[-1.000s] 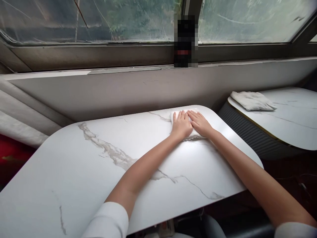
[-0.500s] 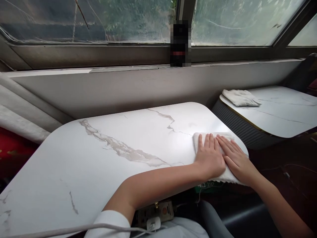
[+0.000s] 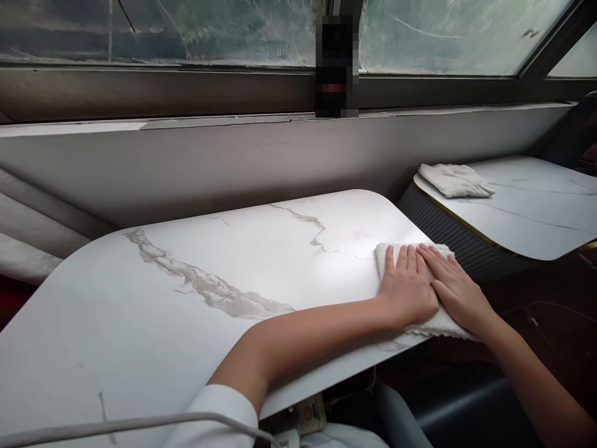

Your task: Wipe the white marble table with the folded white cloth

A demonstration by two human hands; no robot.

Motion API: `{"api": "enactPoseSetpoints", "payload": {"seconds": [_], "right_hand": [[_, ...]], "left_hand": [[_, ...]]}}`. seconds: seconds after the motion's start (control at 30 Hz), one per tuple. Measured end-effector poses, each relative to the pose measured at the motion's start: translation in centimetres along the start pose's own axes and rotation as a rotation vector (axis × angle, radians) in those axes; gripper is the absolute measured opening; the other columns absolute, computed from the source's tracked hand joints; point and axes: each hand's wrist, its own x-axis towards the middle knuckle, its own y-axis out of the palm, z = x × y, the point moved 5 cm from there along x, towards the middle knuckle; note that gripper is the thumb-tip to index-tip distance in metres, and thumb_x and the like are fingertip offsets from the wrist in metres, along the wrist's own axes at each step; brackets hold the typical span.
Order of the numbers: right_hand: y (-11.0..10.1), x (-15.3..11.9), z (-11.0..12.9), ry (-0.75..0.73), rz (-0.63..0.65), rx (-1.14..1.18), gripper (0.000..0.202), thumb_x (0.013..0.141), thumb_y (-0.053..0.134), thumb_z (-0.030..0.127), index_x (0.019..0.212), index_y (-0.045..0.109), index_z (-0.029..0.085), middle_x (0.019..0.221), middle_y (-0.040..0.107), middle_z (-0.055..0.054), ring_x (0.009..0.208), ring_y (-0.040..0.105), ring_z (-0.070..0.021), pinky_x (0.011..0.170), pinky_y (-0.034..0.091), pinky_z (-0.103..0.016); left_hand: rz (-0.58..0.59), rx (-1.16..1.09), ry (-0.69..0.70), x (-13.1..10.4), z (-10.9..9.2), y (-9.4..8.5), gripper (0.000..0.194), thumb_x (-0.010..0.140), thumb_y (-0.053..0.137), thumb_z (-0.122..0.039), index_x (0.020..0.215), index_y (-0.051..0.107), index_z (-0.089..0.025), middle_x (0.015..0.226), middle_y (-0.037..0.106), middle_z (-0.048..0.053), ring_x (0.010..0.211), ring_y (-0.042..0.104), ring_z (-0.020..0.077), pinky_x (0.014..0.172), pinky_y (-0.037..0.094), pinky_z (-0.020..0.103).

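Observation:
A folded white cloth lies at the right end of a white marble-patterned table, partly past its edge. My left hand rests flat on the cloth, fingers stretched forward. Close beside it, my right hand also lies flat on the cloth with its fingers extended. The two hands touch or nearly touch near the thumbs. Beneath them, most of the cloth's middle is hidden.
A second marble-patterned table stands to the right, with another folded white cloth at its near corner. A grey cable crosses the lower left. Behind runs a window ledge with a dark, pixelated object.
Both hands and the cloth under them have slid right, further over the table's right edge. The camera view has shifted slightly, showing more of the table's near edge.

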Motion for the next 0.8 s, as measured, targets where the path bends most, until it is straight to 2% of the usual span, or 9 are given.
{"api": "enactPoseSetpoints", "payload": {"seconds": [0.17, 0.37, 0.5, 0.63, 0.8], "right_hand": [[1.6, 6.4, -1.6, -0.065, 0.055, 0.043, 0.061, 0.086, 0.026, 0.019, 0.147, 0.024, 0.026, 0.147, 0.038, 0.000, 0.135, 0.032, -0.0215, 0.111, 0.028, -0.049], [4.4, 16.3, -1.9, -0.098, 0.089, 0.112, 0.058, 0.082, 0.030, 0.017, 0.140, 0.039, 0.016, 0.146, 0.039, -0.005, 0.136, 0.030, -0.0204, 0.112, 0.024, -0.047], [5.7, 21.4, -1.1, -0.075, 0.070, 0.103, 0.059, 0.080, 0.032, 0.016, 0.138, 0.041, 0.016, 0.147, 0.038, -0.006, 0.137, 0.029, -0.0237, 0.111, 0.026, -0.049], [6.5, 24.3, -0.6, -0.065, 0.093, 0.106, 0.059, 0.080, 0.031, 0.016, 0.137, 0.042, 0.011, 0.146, 0.038, -0.009, 0.136, 0.030, -0.0238, 0.111, 0.026, -0.047], [6.6, 24.9, -0.9, -0.083, 0.072, 0.151, 0.059, 0.080, 0.030, 0.016, 0.137, 0.043, 0.011, 0.146, 0.039, -0.009, 0.137, 0.030, -0.0217, 0.112, 0.025, -0.045]], "left_hand": [[-0.041, -0.035, -0.133, 4.1, 3.6, 0.4, 0.058, 0.092, 0.023, -0.027, 0.142, 0.026, 0.002, 0.149, 0.029, 0.016, 0.139, 0.019, 0.0265, 0.115, 0.005, 0.047], [-0.112, -0.011, -0.270, 9.5, 10.5, 0.3, 0.056, 0.091, 0.023, -0.025, 0.141, 0.030, 0.001, 0.148, 0.032, 0.015, 0.138, 0.023, 0.0243, 0.114, 0.006, 0.045], [-0.114, 0.002, -0.288, 12.1, 14.7, 0.0, 0.055, 0.091, 0.022, -0.025, 0.141, 0.031, -0.001, 0.148, 0.033, 0.013, 0.138, 0.024, 0.0207, 0.115, 0.007, 0.043], [-0.136, 0.011, -0.320, 13.6, 17.1, -0.2, 0.055, 0.091, 0.023, -0.023, 0.140, 0.033, -0.001, 0.147, 0.034, 0.013, 0.137, 0.025, 0.0205, 0.115, 0.007, 0.042], [-0.143, 0.031, -0.335, 14.1, 17.5, -0.1, 0.054, 0.091, 0.022, -0.023, 0.140, 0.033, -0.001, 0.148, 0.033, 0.014, 0.138, 0.023, 0.0210, 0.115, 0.006, 0.043]]}}
